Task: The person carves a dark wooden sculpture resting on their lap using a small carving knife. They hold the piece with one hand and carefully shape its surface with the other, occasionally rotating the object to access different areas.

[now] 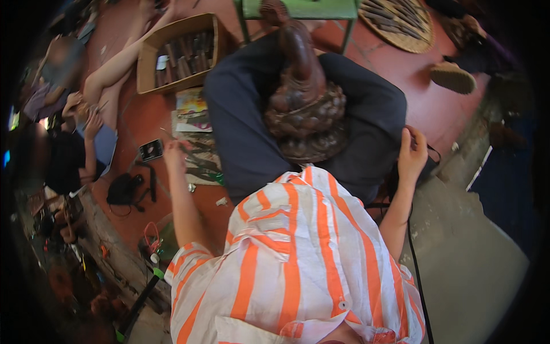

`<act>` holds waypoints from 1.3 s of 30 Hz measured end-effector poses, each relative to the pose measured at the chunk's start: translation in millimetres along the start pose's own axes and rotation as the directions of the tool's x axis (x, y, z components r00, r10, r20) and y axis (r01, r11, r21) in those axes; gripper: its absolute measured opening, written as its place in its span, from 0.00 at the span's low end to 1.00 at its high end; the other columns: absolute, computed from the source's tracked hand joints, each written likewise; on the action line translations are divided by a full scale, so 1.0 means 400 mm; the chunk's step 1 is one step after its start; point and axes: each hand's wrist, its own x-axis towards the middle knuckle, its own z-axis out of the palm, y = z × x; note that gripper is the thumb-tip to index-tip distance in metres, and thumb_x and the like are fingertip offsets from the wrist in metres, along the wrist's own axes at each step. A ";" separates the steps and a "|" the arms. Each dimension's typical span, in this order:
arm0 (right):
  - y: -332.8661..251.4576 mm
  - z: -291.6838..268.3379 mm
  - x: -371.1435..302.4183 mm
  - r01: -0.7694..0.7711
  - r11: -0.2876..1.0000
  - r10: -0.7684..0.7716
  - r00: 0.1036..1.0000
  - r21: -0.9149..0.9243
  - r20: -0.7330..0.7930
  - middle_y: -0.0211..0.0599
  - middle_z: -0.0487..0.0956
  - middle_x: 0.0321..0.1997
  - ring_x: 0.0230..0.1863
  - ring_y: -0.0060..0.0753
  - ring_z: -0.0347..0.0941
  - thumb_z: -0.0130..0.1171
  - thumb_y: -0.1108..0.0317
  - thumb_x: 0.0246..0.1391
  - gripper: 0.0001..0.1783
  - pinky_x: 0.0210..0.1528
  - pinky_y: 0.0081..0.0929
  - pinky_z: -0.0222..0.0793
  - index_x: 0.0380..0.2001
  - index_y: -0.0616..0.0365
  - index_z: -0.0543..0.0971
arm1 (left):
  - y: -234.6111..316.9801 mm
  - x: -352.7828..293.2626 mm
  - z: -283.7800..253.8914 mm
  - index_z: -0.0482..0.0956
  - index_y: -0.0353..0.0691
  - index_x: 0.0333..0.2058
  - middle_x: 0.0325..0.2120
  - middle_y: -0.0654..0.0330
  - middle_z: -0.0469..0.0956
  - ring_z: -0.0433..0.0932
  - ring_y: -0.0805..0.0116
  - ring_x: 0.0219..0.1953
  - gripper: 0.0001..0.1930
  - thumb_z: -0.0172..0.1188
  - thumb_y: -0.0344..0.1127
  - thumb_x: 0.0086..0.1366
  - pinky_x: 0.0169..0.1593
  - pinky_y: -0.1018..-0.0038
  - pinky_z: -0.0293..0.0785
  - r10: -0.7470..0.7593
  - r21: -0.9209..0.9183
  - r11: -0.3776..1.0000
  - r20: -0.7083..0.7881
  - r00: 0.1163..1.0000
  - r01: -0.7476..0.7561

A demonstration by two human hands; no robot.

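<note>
A dark brown carved wooden statue (306, 86) with a round, petalled base stands upright between my bent legs. My left hand (175, 153) is out to the left, beside a printed sheet with dark thin tools (200, 152) lying on it. Its fingers are bent together and blurred; a thin light line shows at their tips, and what they hold cannot be made out. Just left of that hand lies a phone (151, 150) with a lit screen. My right hand (413, 150) is raised beside my right knee, its fingers loosely curled and apart, with nothing visible in them.
A cardboard box (146, 63) of wooden-handled tools stands front left. Beyond the statue is a green stool (298, 10); a round woven tray (423, 41) of tools lies far right. A black pouch (123, 189) rests on the tiles. Other people sit at left; a sandaled foot (452, 77) is at right.
</note>
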 end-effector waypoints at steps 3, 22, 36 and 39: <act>0.013 0.029 0.011 0.008 0.999 -0.002 0.989 -0.044 0.147 0.51 0.68 0.61 0.61 0.48 0.65 0.60 0.62 0.58 0.30 0.60 0.38 0.61 0.61 0.61 0.66 | -0.172 0.011 -0.070 0.71 0.37 0.40 0.24 0.55 0.78 0.80 0.65 0.25 0.05 0.48 0.29 0.68 0.26 0.71 0.78 -0.247 -0.143 0.960 -0.041 0.968 0.239; 0.010 0.157 0.105 0.142 0.893 -0.092 0.986 -0.426 0.137 0.60 0.63 0.62 0.62 0.60 0.61 0.54 0.45 0.59 0.36 0.61 0.47 0.61 0.63 0.56 0.63 | -0.312 -0.014 0.019 0.69 0.36 0.47 0.41 0.48 0.75 0.81 0.58 0.27 0.16 0.56 0.26 0.59 0.24 0.70 0.81 -0.320 0.084 0.886 -0.601 0.732 0.456; -0.001 0.175 0.203 0.291 0.785 -0.125 0.939 -0.546 0.322 0.55 0.72 0.55 0.53 0.60 0.70 0.53 0.43 0.58 0.32 0.56 0.46 0.65 0.56 0.57 0.72 | -0.321 -0.038 0.053 0.79 0.32 0.32 0.23 0.56 0.79 0.80 0.68 0.23 0.11 0.64 0.35 0.59 0.26 0.71 0.79 -0.164 0.358 0.887 -0.348 0.923 0.293; -0.012 0.183 0.192 0.253 0.780 -0.120 0.958 -0.573 0.260 0.51 0.73 0.54 0.53 0.57 0.71 0.55 0.44 0.56 0.31 0.55 0.45 0.66 0.54 0.57 0.74 | -0.317 -0.037 0.077 0.80 0.32 0.29 0.20 0.56 0.80 0.81 0.68 0.21 0.11 0.65 0.36 0.59 0.26 0.72 0.79 -0.249 0.357 0.853 -0.362 0.899 0.380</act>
